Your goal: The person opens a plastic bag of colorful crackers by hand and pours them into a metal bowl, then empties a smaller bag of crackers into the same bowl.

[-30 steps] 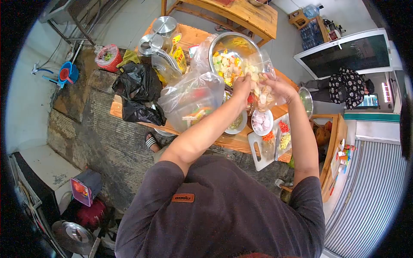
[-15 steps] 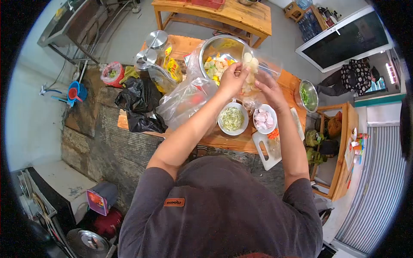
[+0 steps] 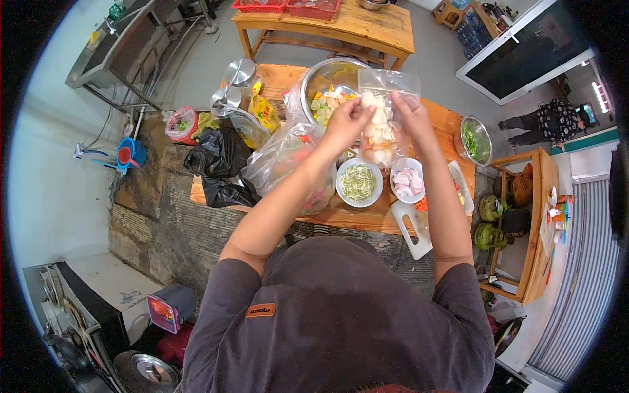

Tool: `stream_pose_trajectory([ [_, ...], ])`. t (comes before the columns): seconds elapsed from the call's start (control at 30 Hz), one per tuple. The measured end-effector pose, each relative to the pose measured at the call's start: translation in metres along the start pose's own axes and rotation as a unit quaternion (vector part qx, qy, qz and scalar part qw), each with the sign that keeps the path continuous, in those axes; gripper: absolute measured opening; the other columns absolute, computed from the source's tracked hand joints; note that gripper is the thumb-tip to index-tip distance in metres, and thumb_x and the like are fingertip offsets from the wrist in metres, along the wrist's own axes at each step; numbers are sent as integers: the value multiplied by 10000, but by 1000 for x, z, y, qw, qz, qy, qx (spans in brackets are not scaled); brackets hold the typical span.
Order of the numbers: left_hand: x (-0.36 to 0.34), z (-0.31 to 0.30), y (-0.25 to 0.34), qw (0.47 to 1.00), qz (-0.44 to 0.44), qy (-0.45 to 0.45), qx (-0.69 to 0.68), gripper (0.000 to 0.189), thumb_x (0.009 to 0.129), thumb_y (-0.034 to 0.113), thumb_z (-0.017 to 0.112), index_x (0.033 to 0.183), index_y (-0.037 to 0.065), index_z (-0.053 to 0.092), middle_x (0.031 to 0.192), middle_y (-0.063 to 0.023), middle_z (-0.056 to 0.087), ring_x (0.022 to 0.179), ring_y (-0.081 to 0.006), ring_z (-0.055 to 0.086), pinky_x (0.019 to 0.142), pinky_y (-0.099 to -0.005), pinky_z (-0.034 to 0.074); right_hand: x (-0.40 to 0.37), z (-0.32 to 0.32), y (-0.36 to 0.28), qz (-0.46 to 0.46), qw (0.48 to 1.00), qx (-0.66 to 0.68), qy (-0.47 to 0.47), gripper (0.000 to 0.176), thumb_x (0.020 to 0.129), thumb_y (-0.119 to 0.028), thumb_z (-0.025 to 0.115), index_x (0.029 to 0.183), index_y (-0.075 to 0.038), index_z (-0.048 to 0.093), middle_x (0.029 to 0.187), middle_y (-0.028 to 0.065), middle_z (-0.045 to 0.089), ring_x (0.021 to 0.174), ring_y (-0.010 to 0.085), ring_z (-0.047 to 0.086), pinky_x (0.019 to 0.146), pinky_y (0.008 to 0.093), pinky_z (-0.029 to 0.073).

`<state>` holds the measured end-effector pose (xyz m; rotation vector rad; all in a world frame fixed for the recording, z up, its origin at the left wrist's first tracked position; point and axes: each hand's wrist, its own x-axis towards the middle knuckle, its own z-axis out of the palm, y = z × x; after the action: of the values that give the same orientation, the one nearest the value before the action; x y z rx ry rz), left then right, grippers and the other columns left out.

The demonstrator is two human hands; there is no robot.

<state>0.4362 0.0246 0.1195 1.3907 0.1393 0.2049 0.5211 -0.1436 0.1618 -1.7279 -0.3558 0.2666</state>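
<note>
1. Head view: a clear bag of pale slices [image 3: 381, 128] hung between the hands, over the table [image 3: 447, 126].
2. The left hand [image 3: 347, 123] pinched one side, the right hand [image 3: 414, 119] the other.
3. Handling the bag seemed the step; moving it called for firm grips.

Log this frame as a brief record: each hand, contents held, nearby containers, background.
Left hand: grips the left side of a clear plastic bag
Right hand: grips its right side
Bag contents: pale slices
Near bowls: one with green-white shreds, one with pink pieces
Beyond: large metal bowl, chopped food inside
Background: another person near the door
</note>
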Motion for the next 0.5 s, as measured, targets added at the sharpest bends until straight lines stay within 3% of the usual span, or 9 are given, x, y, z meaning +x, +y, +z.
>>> stream_pose_trajectory([
  [0.07,-5,9,-14,999,-38,-14,-20,357,982,271,660,1202,-9,634,1078,-76,702,953,-126,659,821,-272,529,7,-2,-6,92,994,-55,3,527,902,-505,689,1097,-16,709,994,60,706,867,136,635,732,293,511],
  [0.13,-10,18,-21,947,-237,-9,-217,322,990,284,644,1165,14,645,1058,-76,699,931,-158,671,784,-298,543,25,-10,2,148,983,-111,-23,536,876,-502,709,1101,-16,707,989,61,706,864,139,637,731,294,511],
  [0.17,-8,25,-34,940,-238,9,-244,298,999,279,626,1163,31,636,1067,-85,692,914,-187,675,753,-324,555,32,-14,7,200,965,-162,-49,547,849,-498,729,1106,-15,705,983,62,707,860,143,638,730,295,510],
  [0.2,-6,28,-39,939,-238,10,-248,298,999,279,626,1163,31,636,1067,-85,692,914,-187,675,753,-324,555,31,-14,0,200,964,-166,-50,547,849,-498,729,1106,-15,705,983,62,707,860,143,638,730,295,510],
  [0.27,-6,33,-45,910,-260,29,-322,293,1011,276,602,1170,30,619,1060,-91,686,901,-191,668,741,-337,560,27,-11,-22,150,947,-237,-158,523,822,-441,747,1118,-11,702,980,80,713,857,166,651,749,307,519],
  [0.37,-7,39,-44,904,-270,30,-330,282,1031,281,558,1161,34,603,1030,-87,673,887,-203,660,735,-345,562,40,-16,-1,130,924,-300,-199,497,810,-377,752,1131,-2,695,1008,105,718,873,191,666,788,323,528],
  [0.5,-7,45,-34,891,-281,52,-353,292,1051,283,510,1171,28,586,1039,-95,658,872,-209,654,739,-353,563,42,-8,-13,156,922,-308,-177,492,805,-359,762,1133,0,694,1027,118,721,894,210,676,811,339,534],
])
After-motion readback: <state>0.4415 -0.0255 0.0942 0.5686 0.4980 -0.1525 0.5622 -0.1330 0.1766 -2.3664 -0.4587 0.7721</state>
